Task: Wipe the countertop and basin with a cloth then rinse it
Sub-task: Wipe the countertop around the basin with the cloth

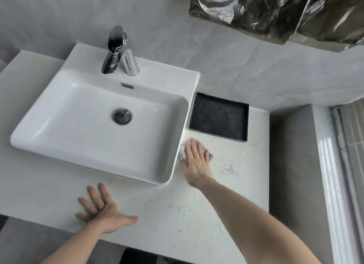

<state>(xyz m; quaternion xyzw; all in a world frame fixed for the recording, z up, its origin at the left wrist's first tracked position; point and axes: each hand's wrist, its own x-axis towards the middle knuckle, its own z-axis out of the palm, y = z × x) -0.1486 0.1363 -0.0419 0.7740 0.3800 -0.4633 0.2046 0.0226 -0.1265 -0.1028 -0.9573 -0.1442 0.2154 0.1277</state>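
A white rectangular basin (59,145) sits on a pale marbled countertop (177,220), with a chrome tap (113,51) at its back and a chrome drain plug (122,116) in the bottom. My right hand (196,161) lies flat on a small grey-white cloth (183,154), pressing it on the counter just right of the basin's front corner. Fingers spread, my left hand (102,210) rests palm down on the counter in front of the basin and holds nothing.
A shallow black tray (244,124) lies on the counter behind my right hand. Crumpled silver foil (275,11) hangs over the grey tiled wall at top right. A grey side wall (291,165) bounds the counter on the right.
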